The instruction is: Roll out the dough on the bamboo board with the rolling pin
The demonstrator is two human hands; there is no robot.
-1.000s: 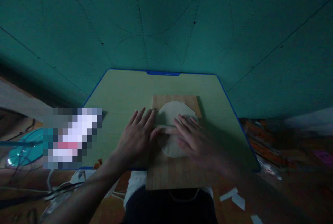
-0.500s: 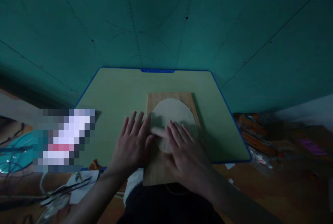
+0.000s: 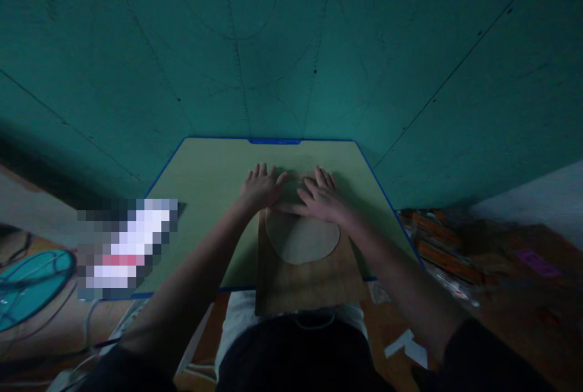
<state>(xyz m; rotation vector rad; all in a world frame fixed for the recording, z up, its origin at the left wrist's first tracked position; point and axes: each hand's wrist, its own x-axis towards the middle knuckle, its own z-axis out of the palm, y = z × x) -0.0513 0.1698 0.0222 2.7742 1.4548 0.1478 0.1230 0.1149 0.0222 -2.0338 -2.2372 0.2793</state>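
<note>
A flat, pale round of dough (image 3: 303, 243) lies on a wooden board (image 3: 310, 288). Across its far part runs a thin rolling pin (image 3: 291, 208), of which only the middle shows between my hands. My left hand (image 3: 262, 188) lies over the pin's left end, fingers stretched forward and apart. Over the right end rests my right hand (image 3: 322, 193), palm down with its fingers spread. Both hands cover the pin's ends and part of the dough's far edge.
The board stands on a pale table with a blue rim (image 3: 214, 138), its near end jutting past the table edge. A pixelated upright object (image 3: 132, 246) is at the table's left. Behind is a green wall (image 3: 273, 45); orange packages (image 3: 446, 246) lie at right.
Both hands and the rolling pin have moved forward, away from me, to the far part of the dough. The near part of the dough is now uncovered. The camera view has shifted slightly.
</note>
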